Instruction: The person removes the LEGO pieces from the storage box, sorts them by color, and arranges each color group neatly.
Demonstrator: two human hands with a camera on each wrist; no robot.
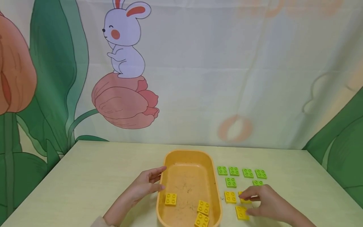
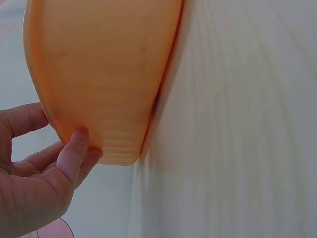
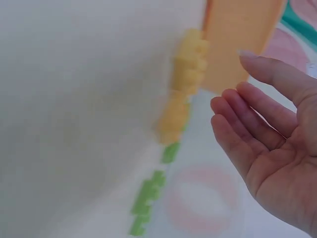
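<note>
On the table stands an orange plastic tray (image 1: 216,176) with three yellow toy bricks (image 1: 171,199) inside. My left hand (image 1: 146,184) rests against its left side, fingertips touching the rim and outer wall; the left wrist view shows the fingers (image 2: 74,151) lying on that wall. To the right of the tray, my right hand (image 1: 266,203) hovers over three yellow bricks (image 1: 230,197), partly hiding two of them. Nothing shows between its thumb and fingers, which look loosely bent in the right wrist view (image 3: 270,124).
Several green bricks (image 1: 233,171) lie in two rows behind the yellow ones, right of the tray; one is partly covered by my right hand. A printed cloth (image 1: 193,78) with a rabbit and flowers hangs behind the pale wooden table (image 1: 113,164).
</note>
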